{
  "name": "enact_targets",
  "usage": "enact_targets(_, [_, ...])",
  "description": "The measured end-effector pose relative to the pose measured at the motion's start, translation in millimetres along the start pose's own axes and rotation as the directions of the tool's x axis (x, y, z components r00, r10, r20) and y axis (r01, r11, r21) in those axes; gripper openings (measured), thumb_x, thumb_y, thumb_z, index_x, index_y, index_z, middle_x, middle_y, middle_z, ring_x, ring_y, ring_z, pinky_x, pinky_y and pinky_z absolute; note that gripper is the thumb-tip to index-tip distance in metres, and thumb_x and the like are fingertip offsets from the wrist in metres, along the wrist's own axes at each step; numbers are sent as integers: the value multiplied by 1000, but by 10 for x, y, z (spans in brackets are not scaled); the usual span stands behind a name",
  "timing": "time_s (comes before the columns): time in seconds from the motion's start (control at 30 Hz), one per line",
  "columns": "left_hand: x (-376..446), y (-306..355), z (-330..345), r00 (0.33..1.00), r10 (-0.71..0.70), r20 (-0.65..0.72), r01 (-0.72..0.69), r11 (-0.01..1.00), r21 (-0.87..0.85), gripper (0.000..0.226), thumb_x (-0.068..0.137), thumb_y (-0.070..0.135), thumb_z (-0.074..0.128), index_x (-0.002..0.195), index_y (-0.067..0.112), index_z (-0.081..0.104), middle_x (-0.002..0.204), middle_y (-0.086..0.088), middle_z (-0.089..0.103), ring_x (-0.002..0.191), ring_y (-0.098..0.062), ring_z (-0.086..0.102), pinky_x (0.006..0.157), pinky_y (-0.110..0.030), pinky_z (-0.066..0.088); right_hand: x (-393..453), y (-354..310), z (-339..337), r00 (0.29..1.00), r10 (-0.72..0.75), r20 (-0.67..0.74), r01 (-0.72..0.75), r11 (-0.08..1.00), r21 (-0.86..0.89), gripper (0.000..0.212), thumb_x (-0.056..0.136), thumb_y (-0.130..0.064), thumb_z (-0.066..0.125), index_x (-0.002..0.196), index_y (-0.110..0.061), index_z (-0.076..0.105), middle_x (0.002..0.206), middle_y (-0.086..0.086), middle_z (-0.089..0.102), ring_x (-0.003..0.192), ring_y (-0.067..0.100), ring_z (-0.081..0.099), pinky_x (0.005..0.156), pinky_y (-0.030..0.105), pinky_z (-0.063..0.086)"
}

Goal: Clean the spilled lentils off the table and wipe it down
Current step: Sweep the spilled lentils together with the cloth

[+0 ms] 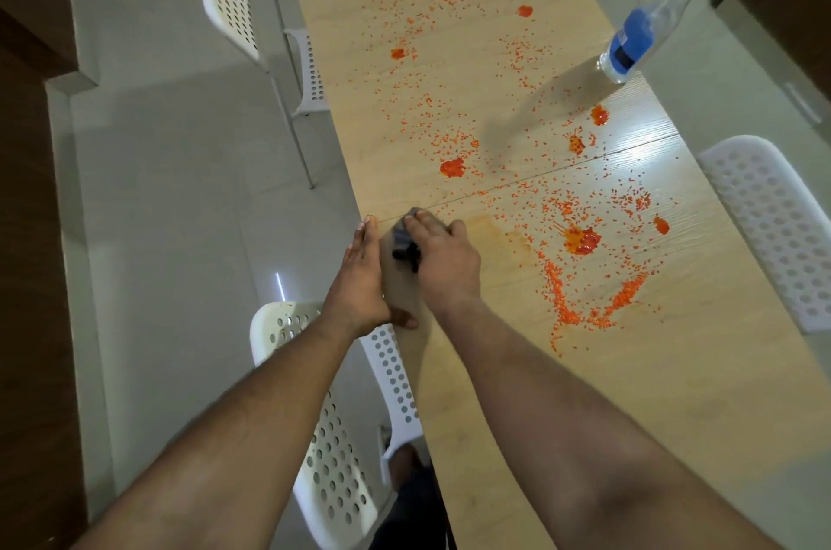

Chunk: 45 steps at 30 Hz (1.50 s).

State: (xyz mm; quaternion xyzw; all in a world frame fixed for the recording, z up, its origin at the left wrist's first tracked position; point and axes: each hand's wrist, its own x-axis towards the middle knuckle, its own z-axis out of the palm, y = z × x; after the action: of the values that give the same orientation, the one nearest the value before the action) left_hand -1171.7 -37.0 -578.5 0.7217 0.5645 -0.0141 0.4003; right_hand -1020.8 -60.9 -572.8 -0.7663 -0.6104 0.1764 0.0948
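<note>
While the right hand (443,257) presses a cloth (403,241) with fingers curled over it at the bench (674,392) edge, the left hand (362,279), fingers straight, cups alongside; next, sweep lentils (580,297) leftward.

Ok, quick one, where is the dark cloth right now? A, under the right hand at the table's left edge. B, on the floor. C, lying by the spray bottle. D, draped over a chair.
A: the dark cloth sits under the right hand at the left edge of the table, with the left hand cupped alongside the edge; the spray bottle stands far off on the right.
</note>
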Motion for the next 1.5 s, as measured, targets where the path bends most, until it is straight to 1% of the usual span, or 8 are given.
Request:
enact_targets(0.23, [1,76,34,1000,7,3,-8,999,44,178,45,43,106,163,23,-26,174,8,-20,160,-12,-16,132,-40,13,267,495,-239,919,373,-130,-355,924,141,60,106,-5,40,157,-36,46,161,-16,46,130,28,43,105,36,48])
enact_targets(0.4, [-33,126,58,1000,5,4,-5,1000,30,172,52,33,105,163,22,-25,174,5,-19,161,-13,-14,131,-36,14,-142,529,-212,960,221,-173,-199,971,135,60,104,-9,55,156,-39,48,157,-17,51,123,27,48,96,41,54])
enact_targets(0.57, [-119,249,236,997,71,21,-71,997,35,145,70,19,89,165,19,-20,176,0,-13,161,-14,-13,131,-39,18,-868,331,-16,997,71,0,-71,996,51,66,98,-10,59,156,-39,47,159,-15,48,116,25,49,78,40,58])
enact_targets(0.67, [-183,330,395,996,88,17,-89,996,21,138,72,15,82,165,20,-19,176,1,-12,161,-14,-14,131,-39,17,-1086,412,34,993,111,35,-111,994,16,63,100,-14,56,157,-39,45,162,-17,43,121,27,47,78,39,58])
enact_targets(0.9, [-276,342,612,994,104,-12,-103,992,78,132,79,19,82,165,17,-18,176,2,-13,161,-13,-13,131,-34,14,-418,980,-270,909,401,-118,-391,915,99,60,107,-6,38,156,-39,46,163,-16,43,130,27,42,104,39,49])
enact_targets(1.07, [-446,371,793,992,128,9,-129,988,88,125,83,20,78,167,18,-15,176,-1,-10,161,-15,-12,129,-28,1,-565,963,-414,907,395,-146,-366,911,189,56,108,-7,42,155,-37,50,159,-15,48,145,30,34,118,42,40])
enact_targets(1.4, [-718,504,1150,972,229,56,-235,960,154,121,80,26,74,167,12,-10,176,-5,-9,162,-19,-14,129,-29,-9,-2115,1007,17,997,67,-40,-67,998,10,66,82,-12,80,143,-30,64,147,-9,63,103,31,60,59,35,57])
enact_targets(1.5, [-754,593,1299,972,232,21,-232,958,171,120,84,33,73,167,12,-11,176,-4,-10,162,-19,-14,129,-30,-8,-2074,1329,-31,997,53,-58,-56,997,-47,66,81,-9,83,141,-31,66,146,-10,64,103,31,60,55,35,55])
